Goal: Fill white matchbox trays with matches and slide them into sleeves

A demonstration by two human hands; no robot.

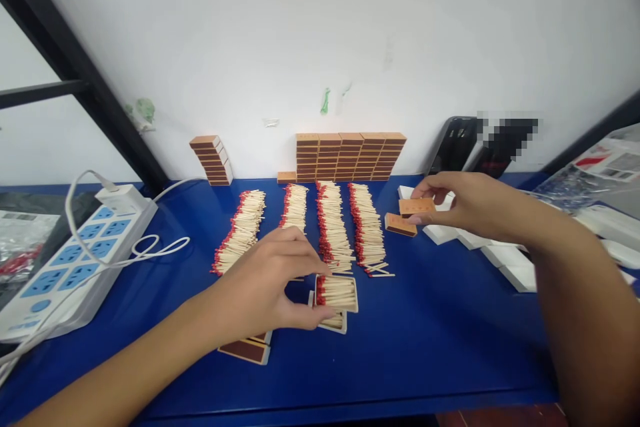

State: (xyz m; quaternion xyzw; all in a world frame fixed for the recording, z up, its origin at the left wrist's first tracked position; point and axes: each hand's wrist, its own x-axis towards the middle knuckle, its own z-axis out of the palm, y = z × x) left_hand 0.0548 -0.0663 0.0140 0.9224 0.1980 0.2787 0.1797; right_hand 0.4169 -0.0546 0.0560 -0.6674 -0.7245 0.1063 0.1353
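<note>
Between the thumb and fingers of my left hand point(280, 280) is a white matchbox tray point(337, 293) full of red-tipped matches. Partly beneath it lies a second matchbox tray point(336, 324), also with matches in it. On the right, my right hand point(455, 200) grips an orange matchbox sleeve point(417, 207). Another matchbox sleeve point(401, 225) rests just below that one. Several rows of loose matches point(334, 227) spread across the table beyond my left hand. Brown matchboxes point(244, 351) lie near my left wrist, partly hidden by it.
Matchboxes stand in a wide stack point(350, 159) and a narrow stack point(213, 160) against the wall. A white power strip point(80, 260) with cables sits at left. White trays point(510, 267) lie at right, and a black phone-like object point(453, 143) leans behind.
</note>
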